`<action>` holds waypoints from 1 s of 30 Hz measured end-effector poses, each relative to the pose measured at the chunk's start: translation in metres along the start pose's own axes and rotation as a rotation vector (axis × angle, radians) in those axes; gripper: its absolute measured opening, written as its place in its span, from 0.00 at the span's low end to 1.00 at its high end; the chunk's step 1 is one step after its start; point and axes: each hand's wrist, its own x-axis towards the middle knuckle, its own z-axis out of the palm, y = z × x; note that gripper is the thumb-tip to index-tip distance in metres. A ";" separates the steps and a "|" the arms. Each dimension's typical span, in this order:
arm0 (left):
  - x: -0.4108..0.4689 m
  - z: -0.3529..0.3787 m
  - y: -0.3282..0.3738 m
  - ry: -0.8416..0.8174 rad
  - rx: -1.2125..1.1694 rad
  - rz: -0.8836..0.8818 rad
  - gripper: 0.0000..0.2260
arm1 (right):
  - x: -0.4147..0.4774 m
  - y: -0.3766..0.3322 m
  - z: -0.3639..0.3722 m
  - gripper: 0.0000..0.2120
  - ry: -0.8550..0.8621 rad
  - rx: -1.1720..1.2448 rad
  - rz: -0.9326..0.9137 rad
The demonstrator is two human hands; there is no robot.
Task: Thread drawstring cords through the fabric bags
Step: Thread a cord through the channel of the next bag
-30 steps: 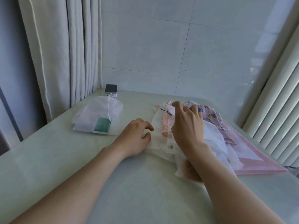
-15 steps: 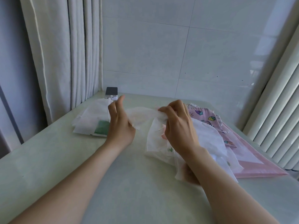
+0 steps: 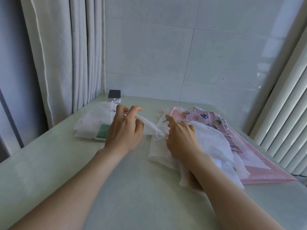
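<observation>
No writing, number or brand could be read anywhere. The pink bag (image 3: 209, 117) carried only printed fruit pictures, and the green card (image 3: 103, 133) inside the white bag (image 3: 93, 120) was too blurred to show lettering.

The tabletop (image 3: 132, 188) is plain pale green. The middle bag (image 3: 149, 126) is plain white. The left stack (image 3: 93, 120) is white, with a green card (image 3: 103, 131) showing through. The printed bag (image 3: 207, 117) is pink with multicoloured fruit motifs. The sheet (image 3: 265, 171) is plain pink. The device (image 3: 114, 95) is black-topped, white-bodied. The curtain (image 3: 58, 55) is off-white.
</observation>
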 end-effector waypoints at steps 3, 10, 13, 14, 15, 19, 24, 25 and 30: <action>-0.001 -0.001 -0.001 -0.025 0.095 -0.017 0.22 | 0.002 -0.001 -0.004 0.14 0.191 0.045 0.042; -0.001 -0.002 -0.004 -0.040 0.217 -0.058 0.10 | -0.009 -0.021 -0.019 0.21 0.165 0.342 0.083; 0.001 -0.004 -0.004 -0.019 0.145 -0.107 0.10 | -0.008 -0.019 -0.017 0.18 0.208 0.299 0.064; 0.002 -0.005 -0.004 -0.012 0.110 -0.104 0.09 | -0.006 -0.017 -0.014 0.15 0.210 0.289 0.059; 0.002 -0.005 -0.004 -0.009 0.075 -0.093 0.08 | -0.006 -0.015 -0.013 0.12 0.207 0.279 0.066; 0.004 -0.003 -0.005 -0.065 0.004 -0.056 0.02 | -0.003 -0.010 -0.008 0.11 0.206 0.318 0.157; 0.004 -0.003 -0.007 -0.057 -0.030 -0.017 0.13 | 0.000 -0.004 -0.008 0.13 0.200 0.536 0.246; 0.005 -0.003 -0.008 -0.043 -0.021 -0.024 0.13 | 0.000 -0.004 -0.012 0.13 0.199 0.574 0.269; 0.004 -0.009 -0.013 0.020 0.136 -0.149 0.07 | 0.000 -0.006 -0.026 0.13 0.249 0.819 0.424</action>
